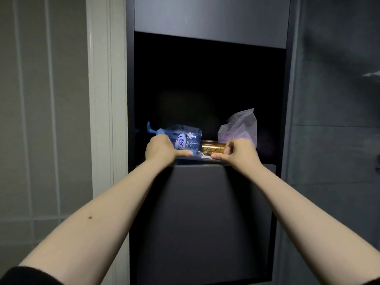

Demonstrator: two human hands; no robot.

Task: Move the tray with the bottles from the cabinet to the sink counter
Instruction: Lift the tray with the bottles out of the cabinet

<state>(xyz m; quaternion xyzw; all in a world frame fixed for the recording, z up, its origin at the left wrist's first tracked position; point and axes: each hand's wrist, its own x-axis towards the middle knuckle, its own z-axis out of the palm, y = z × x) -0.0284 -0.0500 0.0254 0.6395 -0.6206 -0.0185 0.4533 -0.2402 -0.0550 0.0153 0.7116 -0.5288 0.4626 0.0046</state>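
A clear plastic tray sits at the front edge of the dark cabinet niche. In it lies a blue pump bottle on its side, pump pointing left, and a gold bottle beside it. My left hand grips the tray's left end, thumb along its front rim. At the right end my right hand holds the tray the same way, thumb on the front wall. The tray's bottom is hidden by the shelf edge.
A pale purple plastic packet stands behind my right hand in the niche. A dark cabinet panel lies below the shelf. White door frame and tiled wall are left; grey wall is right.
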